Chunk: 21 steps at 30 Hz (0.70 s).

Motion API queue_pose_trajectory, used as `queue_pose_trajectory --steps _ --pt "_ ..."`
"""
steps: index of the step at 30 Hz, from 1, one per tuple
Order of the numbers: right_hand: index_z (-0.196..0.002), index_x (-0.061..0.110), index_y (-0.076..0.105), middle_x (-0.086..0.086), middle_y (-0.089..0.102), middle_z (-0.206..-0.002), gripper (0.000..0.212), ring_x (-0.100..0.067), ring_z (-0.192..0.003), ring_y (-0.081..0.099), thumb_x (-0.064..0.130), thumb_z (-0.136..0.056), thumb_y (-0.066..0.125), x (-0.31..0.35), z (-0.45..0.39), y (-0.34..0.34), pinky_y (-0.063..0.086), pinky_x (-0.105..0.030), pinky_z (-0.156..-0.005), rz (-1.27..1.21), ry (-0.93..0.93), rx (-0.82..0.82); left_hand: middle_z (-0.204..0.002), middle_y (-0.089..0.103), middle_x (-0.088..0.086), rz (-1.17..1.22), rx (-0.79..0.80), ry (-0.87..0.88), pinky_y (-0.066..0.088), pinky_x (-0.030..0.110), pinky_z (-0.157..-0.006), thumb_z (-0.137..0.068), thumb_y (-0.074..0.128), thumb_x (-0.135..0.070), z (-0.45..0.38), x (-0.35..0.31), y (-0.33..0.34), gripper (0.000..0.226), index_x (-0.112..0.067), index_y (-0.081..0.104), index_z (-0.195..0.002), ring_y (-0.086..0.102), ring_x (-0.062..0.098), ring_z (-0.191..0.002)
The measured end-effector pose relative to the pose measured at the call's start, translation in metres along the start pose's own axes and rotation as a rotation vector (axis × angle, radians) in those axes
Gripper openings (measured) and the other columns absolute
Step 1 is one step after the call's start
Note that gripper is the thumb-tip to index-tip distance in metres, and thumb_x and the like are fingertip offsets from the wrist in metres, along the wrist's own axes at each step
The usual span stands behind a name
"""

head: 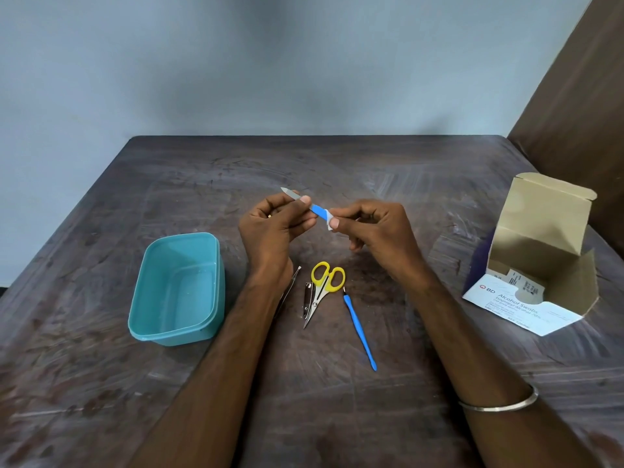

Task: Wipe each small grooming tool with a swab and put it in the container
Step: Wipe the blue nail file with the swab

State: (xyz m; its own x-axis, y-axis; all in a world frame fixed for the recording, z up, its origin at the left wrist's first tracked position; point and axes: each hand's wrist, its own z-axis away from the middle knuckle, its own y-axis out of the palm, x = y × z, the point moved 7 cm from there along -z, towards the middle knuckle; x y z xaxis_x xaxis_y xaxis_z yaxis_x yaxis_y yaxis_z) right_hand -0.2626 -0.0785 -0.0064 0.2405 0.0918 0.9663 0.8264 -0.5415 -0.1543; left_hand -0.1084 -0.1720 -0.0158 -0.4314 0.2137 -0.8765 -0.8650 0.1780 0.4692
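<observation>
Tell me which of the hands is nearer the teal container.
Left. The left hand, holding the nail file, is just up and right of the teal container; the right hand, wiping with the swab, is farther right.

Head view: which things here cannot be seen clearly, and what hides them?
- Thin metal tool, head view: mostly hidden behind the left wrist.
- White swab: mostly covered by the right hand fingertips.
- Blue-handled nail file: middle hidden by the left hand fingers.
- Open alcohol swab box: small print unreadable.
</observation>
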Motion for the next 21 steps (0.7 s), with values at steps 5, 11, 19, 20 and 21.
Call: queue_pose_trajectory --steps 5,11,19,20,21 --pt "-0.096 0.01 0.08 -0.005 0.076 -0.075 0.015 -0.016 -0.05 0.057 0.007 -0.081 0.081 0.0 0.0 0.0 0.05 -0.028 -0.049 -0.045 0.011 -0.003 -0.07 0.072 0.009 0.032 -0.012 -0.003 0.058 0.024 -0.059 -0.077 0.078 0.002 -0.004 0.0 -0.003 0.019 0.003 0.069 -0.094 0.069 0.018 -0.06" --pt "-0.093 0.019 0.078 0.0 0.076 -0.077 0.013 -0.016 -0.059 0.064 0.009 -0.086 0.076 0.002 0.0 -0.013 0.049 -0.032 -0.052 -0.132 0.019 -0.128 -0.084 0.072 0.009 -0.146 0.061 0.072 0.059 0.029 -0.063 -0.086 0.072 -0.008 0.0 -0.002 0.004 0.026 -0.006 0.072 -0.112 0.068 0.018 -0.069" --pt "-0.094 0.021 0.077 -0.003 0.076 -0.081 0.01 -0.015 -0.066 0.068 0.015 -0.086 0.077 0.008 0.002 -0.009 0.051 -0.031 -0.051 -0.052 -0.047 -0.123 -0.068 0.069 -0.003 -0.334 0.31 0.049 0.059 0.029 -0.054 -0.089 0.068 -0.007 0.015 0.009 0.023 0.027 -0.01 0.07 -0.116 0.071 0.023 -0.058" --pt "-0.094 0.023 0.077 -0.003 0.076 -0.081 0.01 -0.015 -0.066 0.068 0.016 -0.087 0.077 0.009 0.002 -0.009 0.051 -0.031 -0.051 -0.041 -0.056 -0.118 -0.069 0.071 -0.002 -0.339 0.324 0.055 0.059 0.029 -0.054 -0.089 0.069 -0.006 0.016 0.009 0.024 0.027 -0.008 0.07 -0.116 0.071 0.023 -0.057" --pt "-0.093 0.024 0.077 -0.003 0.076 -0.08 0.01 -0.014 -0.066 0.068 0.016 -0.087 0.077 0.01 0.002 -0.009 0.051 -0.031 -0.051 -0.036 -0.062 -0.116 -0.069 0.071 -0.002 -0.335 0.335 0.052 0.059 0.029 -0.054 -0.088 0.069 -0.006 0.017 0.009 0.025 0.027 -0.006 0.07 -0.116 0.071 0.023 -0.057"
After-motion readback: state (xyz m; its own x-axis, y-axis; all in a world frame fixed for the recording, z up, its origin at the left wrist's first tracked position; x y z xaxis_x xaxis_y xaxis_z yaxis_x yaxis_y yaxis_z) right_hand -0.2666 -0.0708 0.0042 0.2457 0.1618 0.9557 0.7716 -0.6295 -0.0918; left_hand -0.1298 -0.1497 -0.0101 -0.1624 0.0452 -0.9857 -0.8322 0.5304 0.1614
